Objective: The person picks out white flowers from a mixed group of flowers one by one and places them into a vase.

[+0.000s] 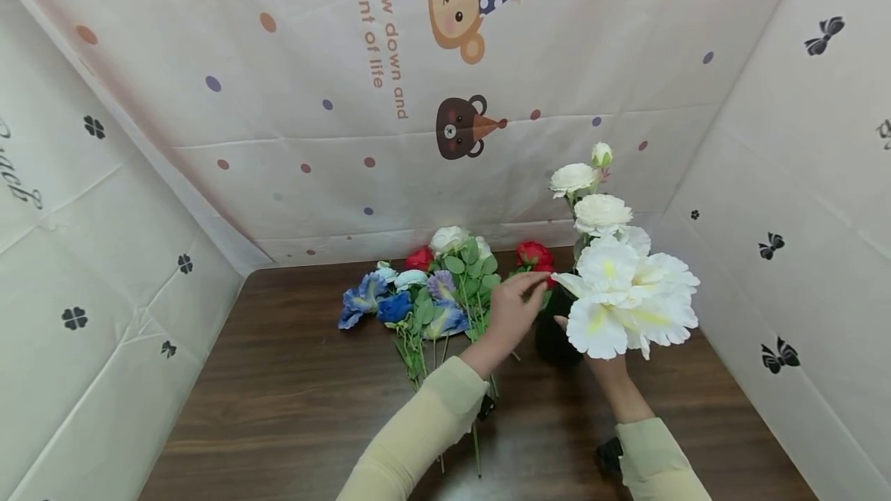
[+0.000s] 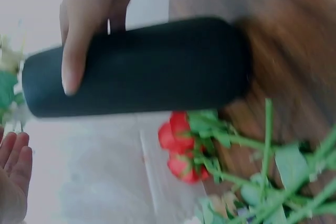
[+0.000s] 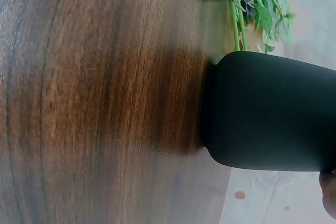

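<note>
A black vase (image 3: 273, 114) stands upright on the table, its upper part behind white flowers in the head view. My right hand (image 2: 92, 14) grips it near the top, thumb across its side. White iris blooms (image 1: 629, 296) and white ranunculus blooms (image 1: 602, 214) rise from the vase's mouth. My left hand (image 1: 517, 308) is raised just left of the vase, fingertips right at the tip of a white petal. In the left wrist view its fingers (image 2: 20, 153) are loosely extended, with nothing seen between them.
Left of the vase lie blue irises (image 1: 365, 298), a white bloom (image 1: 448, 240) and leafy green stems (image 1: 476, 284) on the brown table (image 1: 278, 408). Red roses (image 1: 534, 253) lie behind my left hand. Printed cloth walls (image 1: 313, 192) enclose the table at the back and sides.
</note>
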`<act>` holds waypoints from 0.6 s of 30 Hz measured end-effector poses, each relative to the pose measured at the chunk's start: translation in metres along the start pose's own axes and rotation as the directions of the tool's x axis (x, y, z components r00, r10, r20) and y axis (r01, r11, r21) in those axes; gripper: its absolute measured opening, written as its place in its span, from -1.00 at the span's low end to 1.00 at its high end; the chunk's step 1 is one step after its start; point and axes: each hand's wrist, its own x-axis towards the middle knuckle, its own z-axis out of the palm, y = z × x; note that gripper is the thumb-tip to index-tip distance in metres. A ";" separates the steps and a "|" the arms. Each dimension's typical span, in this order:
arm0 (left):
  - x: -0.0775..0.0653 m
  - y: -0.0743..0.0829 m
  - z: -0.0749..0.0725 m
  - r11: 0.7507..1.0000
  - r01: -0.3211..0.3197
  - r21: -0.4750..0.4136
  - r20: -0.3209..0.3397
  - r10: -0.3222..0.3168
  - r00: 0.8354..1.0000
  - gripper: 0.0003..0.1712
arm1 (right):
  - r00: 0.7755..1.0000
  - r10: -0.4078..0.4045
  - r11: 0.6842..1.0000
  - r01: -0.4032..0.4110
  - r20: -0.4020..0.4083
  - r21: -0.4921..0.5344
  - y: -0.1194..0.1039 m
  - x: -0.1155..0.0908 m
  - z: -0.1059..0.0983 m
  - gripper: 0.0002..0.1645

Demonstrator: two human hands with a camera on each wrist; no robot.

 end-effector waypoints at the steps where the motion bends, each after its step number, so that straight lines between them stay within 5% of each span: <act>1: 0.001 -0.004 -0.003 1.000 0.026 -0.004 0.000 -0.026 1.000 -0.77 | 1.000 -0.007 1.000 0.007 0.026 -0.005 -0.002 0.017 -0.010 -0.43; 5: 0.006 -0.019 -0.017 0.986 0.157 -0.061 0.013 -0.156 0.988 -0.75 | 0.999 -0.034 0.999 0.033 -0.023 -0.036 -0.008 0.051 -0.029 -0.38; 9: 0.009 -0.039 -0.033 0.968 0.242 -0.070 -0.015 -0.244 0.970 -0.74 | 0.993 -0.114 0.987 0.118 0.039 -0.108 -0.008 0.056 -0.039 -0.27; 13: 0.012 -0.061 -0.048 0.943 0.329 -0.049 -0.022 -0.330 0.944 -0.72 | 0.995 -0.090 0.992 0.093 0.038 -0.088 -0.008 0.055 -0.039 -0.31; 18: 0.014 -0.085 -0.062 0.850 0.518 -0.097 0.064 -0.514 0.855 -0.66 | 0.996 -0.089 0.992 0.089 0.010 -0.088 -0.006 0.056 -0.040 -0.32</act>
